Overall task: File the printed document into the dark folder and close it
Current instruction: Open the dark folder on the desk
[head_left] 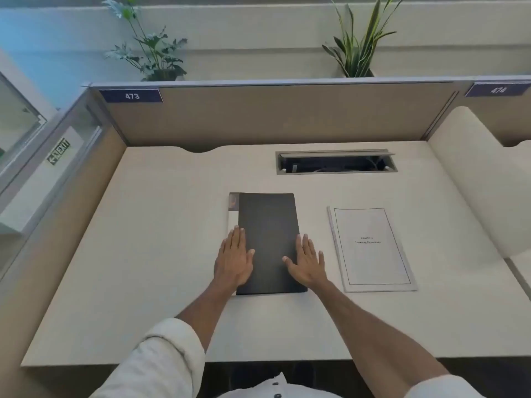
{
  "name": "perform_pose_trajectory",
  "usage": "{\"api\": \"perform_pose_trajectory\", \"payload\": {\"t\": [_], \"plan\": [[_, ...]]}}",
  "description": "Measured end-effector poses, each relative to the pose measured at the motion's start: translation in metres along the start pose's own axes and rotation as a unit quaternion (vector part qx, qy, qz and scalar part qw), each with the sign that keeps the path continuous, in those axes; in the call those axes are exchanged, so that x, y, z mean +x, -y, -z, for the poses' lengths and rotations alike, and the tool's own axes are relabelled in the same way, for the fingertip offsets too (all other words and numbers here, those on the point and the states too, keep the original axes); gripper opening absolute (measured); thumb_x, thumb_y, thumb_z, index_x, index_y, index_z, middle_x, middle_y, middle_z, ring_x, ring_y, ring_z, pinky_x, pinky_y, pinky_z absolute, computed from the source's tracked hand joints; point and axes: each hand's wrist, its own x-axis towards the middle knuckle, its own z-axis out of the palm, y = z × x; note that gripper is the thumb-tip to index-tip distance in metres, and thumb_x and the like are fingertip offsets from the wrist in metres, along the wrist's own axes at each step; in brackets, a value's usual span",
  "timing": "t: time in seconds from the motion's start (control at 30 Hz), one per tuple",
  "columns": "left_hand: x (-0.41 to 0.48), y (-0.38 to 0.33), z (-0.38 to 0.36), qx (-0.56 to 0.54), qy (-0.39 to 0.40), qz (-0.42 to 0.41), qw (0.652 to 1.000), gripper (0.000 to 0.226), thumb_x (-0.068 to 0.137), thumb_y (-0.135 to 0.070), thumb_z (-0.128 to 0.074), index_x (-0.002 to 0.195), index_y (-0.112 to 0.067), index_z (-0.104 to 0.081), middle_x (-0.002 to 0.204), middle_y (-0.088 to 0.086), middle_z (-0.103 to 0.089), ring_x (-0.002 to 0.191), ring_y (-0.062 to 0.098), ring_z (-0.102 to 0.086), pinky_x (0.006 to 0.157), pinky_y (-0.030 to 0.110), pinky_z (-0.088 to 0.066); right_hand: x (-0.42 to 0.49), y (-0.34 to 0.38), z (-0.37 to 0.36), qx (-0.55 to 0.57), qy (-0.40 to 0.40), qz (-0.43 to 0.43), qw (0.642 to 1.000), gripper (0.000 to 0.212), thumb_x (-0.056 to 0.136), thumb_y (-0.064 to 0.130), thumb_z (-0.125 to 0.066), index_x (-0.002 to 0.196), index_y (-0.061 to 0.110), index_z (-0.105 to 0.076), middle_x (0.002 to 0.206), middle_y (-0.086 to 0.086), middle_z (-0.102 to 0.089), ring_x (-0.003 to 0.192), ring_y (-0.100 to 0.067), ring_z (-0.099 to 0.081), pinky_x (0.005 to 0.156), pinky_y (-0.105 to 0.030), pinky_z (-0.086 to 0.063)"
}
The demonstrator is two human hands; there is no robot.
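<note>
Lying shut on the pale bench (143,254), the dark folder (268,242) hides whatever is inside; only a white strip and a small picture show along its left edge. The left hand (234,258) rests flat, fingers together, on the folder's left edge. The right hand (306,261) lies flat with fingers spread on its right edge. The printed document (372,249) sits apart to the right, its small title blurred. The recessed cable tray (336,162) behind holds dim wiring.
</note>
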Motion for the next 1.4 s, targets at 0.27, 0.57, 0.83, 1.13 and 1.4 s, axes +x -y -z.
{"api": "perform_pose_trajectory", "payload": {"t": [0.27, 0.57, 0.83, 1.13, 1.4], "plan": [[-0.005, 0.013, 0.011, -0.069, 0.040, 0.117, 0.990, 0.074, 0.113, -0.038, -0.042, 0.171, -0.004, -0.011, 0.173, 0.017, -0.027, 0.153, 0.038, -0.038, 0.116, 0.053, -0.044, -0.005, 0.002, -0.003, 0.057, -0.130, -0.113, 0.983, 0.042, 0.097, 0.025, -0.054, 0.136, 0.010, -0.051, 0.138, -0.011, -0.046, 0.128, -0.034, -0.047, 0.097, -0.051, -0.042], [-0.005, 0.015, 0.006, -0.076, 0.056, 0.129, 0.987, 0.046, 0.108, -0.029, -0.049, 0.146, -0.003, -0.042, 0.147, 0.019, -0.045, 0.132, 0.039, -0.052, 0.095, 0.052, -0.054, 0.007, 0.007, 0.000, 0.169, -0.088, -0.161, 0.968, 0.042, 0.091, 0.015, -0.059, 0.132, 0.013, -0.052, 0.137, -0.006, -0.046, 0.131, -0.030, -0.046, 0.103, -0.048, -0.040], [-0.006, 0.017, 0.004, -0.076, 0.067, 0.122, 0.987, 0.052, 0.106, -0.027, -0.053, 0.151, -0.005, -0.038, 0.150, 0.016, -0.043, 0.133, 0.037, -0.052, 0.095, 0.050, -0.055, 0.020, 0.014, 0.002, 0.291, -0.090, -0.226, 0.925, 0.043, 0.088, 0.016, -0.058, 0.130, 0.011, -0.062, 0.139, -0.010, -0.050, 0.128, -0.034, -0.052, 0.106, -0.051, -0.050], [-0.004, 0.025, 0.008, -0.089, 0.106, 0.105, 0.985, 0.076, 0.106, -0.027, -0.052, 0.169, -0.004, -0.017, 0.167, 0.018, -0.032, 0.148, 0.039, -0.042, 0.111, 0.050, -0.047, 0.032, 0.016, 0.011, 0.320, -0.053, -0.271, 0.906, 0.049, 0.085, 0.017, -0.065, 0.134, 0.012, -0.063, 0.144, -0.011, -0.045, 0.132, -0.034, -0.045, 0.101, -0.041, -0.046], [-0.003, 0.028, 0.009, -0.091, 0.097, 0.111, 0.985, 0.065, 0.109, -0.025, -0.049, 0.165, -0.005, -0.025, 0.164, 0.018, -0.036, 0.143, 0.038, -0.048, 0.109, 0.050, -0.051, 0.019, 0.013, 0.023, 0.469, -0.039, -0.214, 0.856, 0.051, 0.090, 0.004, -0.067, 0.131, 0.019, -0.040, 0.115, -0.009, -0.067, 0.104, -0.025, -0.067, 0.078, -0.038, -0.055]]}}
